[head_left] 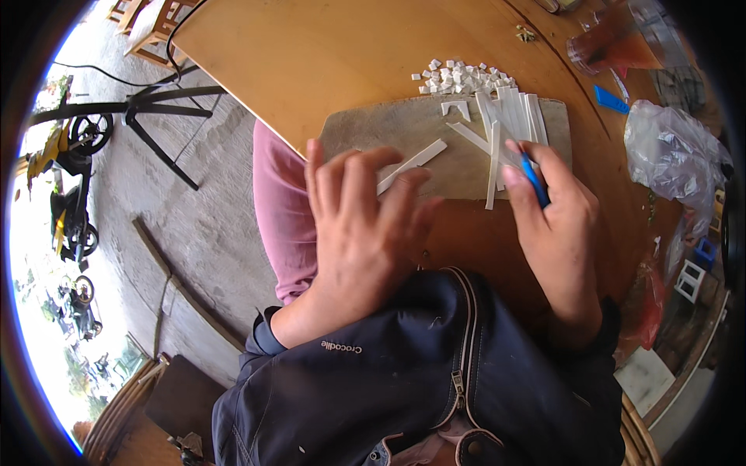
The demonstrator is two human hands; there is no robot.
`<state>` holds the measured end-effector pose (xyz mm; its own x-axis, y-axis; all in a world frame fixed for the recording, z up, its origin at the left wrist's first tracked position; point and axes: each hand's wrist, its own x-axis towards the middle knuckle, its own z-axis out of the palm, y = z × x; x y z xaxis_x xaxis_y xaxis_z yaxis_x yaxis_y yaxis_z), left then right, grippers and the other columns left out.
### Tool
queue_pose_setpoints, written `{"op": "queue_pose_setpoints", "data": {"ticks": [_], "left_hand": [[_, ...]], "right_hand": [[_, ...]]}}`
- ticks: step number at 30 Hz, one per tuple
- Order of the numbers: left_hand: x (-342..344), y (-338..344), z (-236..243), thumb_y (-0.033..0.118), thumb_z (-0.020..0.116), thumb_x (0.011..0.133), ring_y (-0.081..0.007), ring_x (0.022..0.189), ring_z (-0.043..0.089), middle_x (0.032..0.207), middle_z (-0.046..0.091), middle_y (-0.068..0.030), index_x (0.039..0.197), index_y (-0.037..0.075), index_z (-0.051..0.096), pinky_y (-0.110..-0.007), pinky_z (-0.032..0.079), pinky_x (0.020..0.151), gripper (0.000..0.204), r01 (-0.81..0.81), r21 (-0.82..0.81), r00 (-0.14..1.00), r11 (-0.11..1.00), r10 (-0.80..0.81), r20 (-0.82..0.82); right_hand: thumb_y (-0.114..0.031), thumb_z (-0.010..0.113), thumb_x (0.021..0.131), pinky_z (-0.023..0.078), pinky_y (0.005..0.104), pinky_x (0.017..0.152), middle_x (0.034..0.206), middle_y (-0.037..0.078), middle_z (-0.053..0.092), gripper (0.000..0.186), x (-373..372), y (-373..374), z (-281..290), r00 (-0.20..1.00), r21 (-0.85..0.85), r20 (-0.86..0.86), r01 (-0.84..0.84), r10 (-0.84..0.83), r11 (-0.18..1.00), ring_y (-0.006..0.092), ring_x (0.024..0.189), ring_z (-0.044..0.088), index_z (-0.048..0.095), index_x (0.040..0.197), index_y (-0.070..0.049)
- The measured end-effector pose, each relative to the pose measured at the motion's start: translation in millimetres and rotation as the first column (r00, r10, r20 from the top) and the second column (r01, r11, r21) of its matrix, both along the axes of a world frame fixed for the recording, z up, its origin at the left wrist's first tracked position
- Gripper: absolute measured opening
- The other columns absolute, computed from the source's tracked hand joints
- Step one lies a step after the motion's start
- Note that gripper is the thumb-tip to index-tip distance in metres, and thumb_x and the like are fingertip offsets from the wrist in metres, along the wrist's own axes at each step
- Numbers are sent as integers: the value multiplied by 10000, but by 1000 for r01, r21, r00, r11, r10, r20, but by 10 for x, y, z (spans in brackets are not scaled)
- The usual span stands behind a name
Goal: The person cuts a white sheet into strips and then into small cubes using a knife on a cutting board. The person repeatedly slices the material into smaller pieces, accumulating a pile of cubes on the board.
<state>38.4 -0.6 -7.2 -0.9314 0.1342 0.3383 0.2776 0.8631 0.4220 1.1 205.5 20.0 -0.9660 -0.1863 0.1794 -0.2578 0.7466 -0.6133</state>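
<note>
At frame centre, the left hand (pixel 361 217) presses flat on a white strip (pixel 412 165); the right hand (pixel 553 213) grips a blue knife (pixel 535 179) over the board (pixel 404 132).

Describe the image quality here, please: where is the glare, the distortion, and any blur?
Head view: daylight burns out the left rim beside the motorbikes; the fisheye bends the table edge and darkens the corners; the left hand on a white strip looks slightly soft, the right hand with the blue tool sharper.
</note>
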Motion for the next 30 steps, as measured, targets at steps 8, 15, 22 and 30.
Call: {"op": "queue_pose_setpoints", "data": {"ticks": [8, 15, 22, 30], "left_hand": [[49, 116, -81, 307, 824, 755, -285, 1171, 521, 1340, 561, -45, 1383, 111, 630, -650, 245, 1211, 686, 30, -165, 998, 986, -21, 57], [61, 132, -106, 298, 819, 728, -258, 1161, 528, 1305, 581, -32, 1393, 100, 618, -732, 198, 1203, 722, 19, -275, 1000, 961, -14, 18], [60, 129, -52, 291, 808, 734, -265, 1172, 531, 1311, 577, -25, 1392, 105, 617, -747, 193, 1196, 709, 22, -310, 999, 951, -11, 36], [129, 182, 4, 330, 787, 753, -276, 1244, 523, 1330, 582, -22, 1375, 112, 626, -753, 177, 1197, 679, 25, -372, 998, 928, 0, 65]], "right_hand": [[-10, 601, 994, 580, 367, 790, 1132, 239, 720, 363, 358, 2, 109, 981, -45, 185, -56, 64, 997, 326, 908, 750, 623, 1355, 18], [59, 624, 943, 579, 365, 744, 1043, 216, 729, 406, 376, -36, -9, 978, 18, 146, -150, 146, 989, 299, 842, 736, 656, 1341, -11], [78, 635, 912, 555, 378, 676, 879, 186, 676, 465, 380, -3, -21, 980, 79, 109, -173, 165, 982, 278, 719, 693, 654, 1363, -30], [108, 628, 871, 553, 410, 664, 877, 194, 677, 572, 507, -110, 107, 977, 295, 176, -167, 119, 941, 319, 688, 673, 611, 1424, -40]]}}
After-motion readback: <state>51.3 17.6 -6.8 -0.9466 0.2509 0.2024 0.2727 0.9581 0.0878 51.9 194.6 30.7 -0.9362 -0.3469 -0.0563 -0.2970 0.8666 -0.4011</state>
